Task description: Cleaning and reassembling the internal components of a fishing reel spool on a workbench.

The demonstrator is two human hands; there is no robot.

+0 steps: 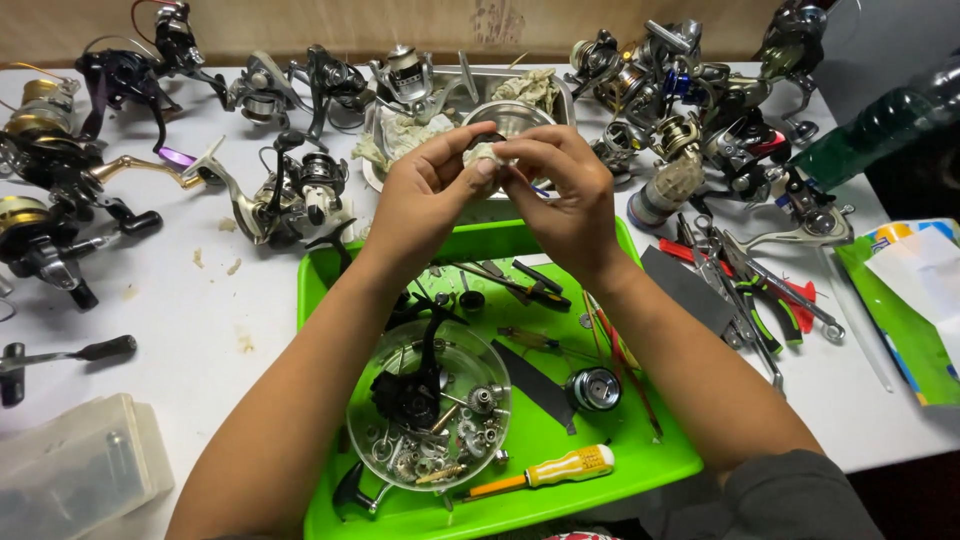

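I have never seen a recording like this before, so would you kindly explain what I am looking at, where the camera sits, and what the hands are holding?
There is no machine here: a person works with two bare hands, and the single picture comes from a camera worn on their head, looking down.

The left hand and right hand meet above a green tray and pinch a small pale wad, perhaps cloth or paper; what is inside it is hidden.

On the tray stand a clear round bowl of small metal parts with a dark reel body, a yellow-handled screwdriver and a small spool. Around it, on the white table, lie many fishing reels, a metal tray and pliers.
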